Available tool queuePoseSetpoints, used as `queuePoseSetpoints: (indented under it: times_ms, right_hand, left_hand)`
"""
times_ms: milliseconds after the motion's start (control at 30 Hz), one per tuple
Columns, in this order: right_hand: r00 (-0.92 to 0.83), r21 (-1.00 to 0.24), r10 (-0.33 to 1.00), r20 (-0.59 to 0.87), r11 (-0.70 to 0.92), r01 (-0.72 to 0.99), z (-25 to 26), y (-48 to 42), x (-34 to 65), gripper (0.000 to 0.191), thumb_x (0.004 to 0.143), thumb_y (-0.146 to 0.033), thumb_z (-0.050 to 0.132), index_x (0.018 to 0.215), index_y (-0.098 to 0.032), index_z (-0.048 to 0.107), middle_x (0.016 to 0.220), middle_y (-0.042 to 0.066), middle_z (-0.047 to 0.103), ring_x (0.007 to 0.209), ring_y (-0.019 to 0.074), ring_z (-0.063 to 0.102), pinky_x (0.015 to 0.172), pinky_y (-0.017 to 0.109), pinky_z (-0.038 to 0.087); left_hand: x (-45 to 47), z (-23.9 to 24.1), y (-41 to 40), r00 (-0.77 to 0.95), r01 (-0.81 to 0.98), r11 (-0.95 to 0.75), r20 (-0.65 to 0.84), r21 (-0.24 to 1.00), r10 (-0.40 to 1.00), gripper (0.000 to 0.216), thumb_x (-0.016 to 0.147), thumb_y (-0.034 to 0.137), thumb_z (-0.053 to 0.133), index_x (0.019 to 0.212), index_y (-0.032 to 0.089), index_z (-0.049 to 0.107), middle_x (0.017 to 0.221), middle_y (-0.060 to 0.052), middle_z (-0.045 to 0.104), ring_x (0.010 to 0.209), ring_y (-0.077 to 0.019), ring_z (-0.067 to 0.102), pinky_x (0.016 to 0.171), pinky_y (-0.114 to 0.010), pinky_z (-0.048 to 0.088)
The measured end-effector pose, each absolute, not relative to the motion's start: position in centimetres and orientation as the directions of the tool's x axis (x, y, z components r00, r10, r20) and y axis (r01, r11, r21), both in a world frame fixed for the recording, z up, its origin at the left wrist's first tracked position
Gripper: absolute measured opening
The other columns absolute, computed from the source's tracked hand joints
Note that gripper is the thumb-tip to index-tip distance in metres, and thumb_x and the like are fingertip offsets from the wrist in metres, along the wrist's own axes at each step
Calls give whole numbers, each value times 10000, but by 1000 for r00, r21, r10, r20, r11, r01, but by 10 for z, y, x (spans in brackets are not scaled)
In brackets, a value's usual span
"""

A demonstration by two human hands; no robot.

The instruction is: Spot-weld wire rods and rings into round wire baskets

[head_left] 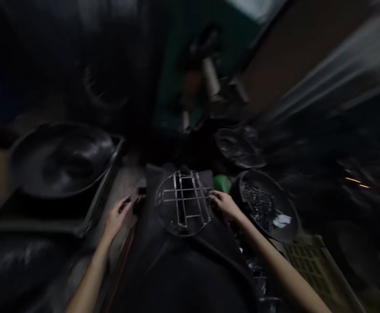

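Observation:
A round wire rack [168,211] with crossed bars lies across dark cloth over my lap, in the middle of the head view. My right hand [225,205] pinches its right edge between thumb and fingers. Left of the rack and apart from it is my left hand [115,221], its fingers closed around something small and dark that is too dim to name. On the right, close to my right hand, stands a dark round basin [289,208] with a heap of small metal pieces [258,200] and a pale scrap [281,220] in it.
A large dark bowl [30,169] rests on a green-edged frame [85,226] at left. Beyond the basin is a pan of shiny metal parts [235,148]. A yellowish crate [310,261] stands at lower right. Blurred machinery [211,78] fills the back.

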State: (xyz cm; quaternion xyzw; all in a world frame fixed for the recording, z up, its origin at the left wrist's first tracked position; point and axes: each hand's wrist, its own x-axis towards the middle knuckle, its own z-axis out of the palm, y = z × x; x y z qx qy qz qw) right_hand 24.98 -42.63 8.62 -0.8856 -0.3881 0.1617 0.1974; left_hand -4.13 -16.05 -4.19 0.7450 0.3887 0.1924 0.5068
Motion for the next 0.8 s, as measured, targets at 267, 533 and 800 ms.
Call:
queuePoseSetpoints:
  times_ms: [267,533,800]
  right_hand:
    - [580,-297,575,577,-513,805,236,-340,459,225,903,-323,550,978,-198,721,1015,90,718,947,236,668,926,395,511]
    - [686,-41,667,292,-708,705,303,-198,613,804,790,-364,733,1509,-234,399,1593,142,311,1444,378,313,1135,580,357]
    - [681,-15,733,13,-680,733,284,-160,689,1303,520,-718,800,1575,-213,224,1634,174,182,1486,442,184,1191,619,247]
  left_hand:
    - [95,64,-213,837,107,26,-104,994,537,546,861,599,562,1199,180,654,828,-44,687,759,-185,643,709,-269,517]
    - [135,58,-220,741,10,295,-205,955,640,534,846,620,611,1115,160,578,528,94,307,473,-57,238,483,-178,170]
    - [139,52,-215,783,104,360,-300,927,546,553,826,687,593,970,154,632,525,99,189,477,-57,161,484,-204,98]
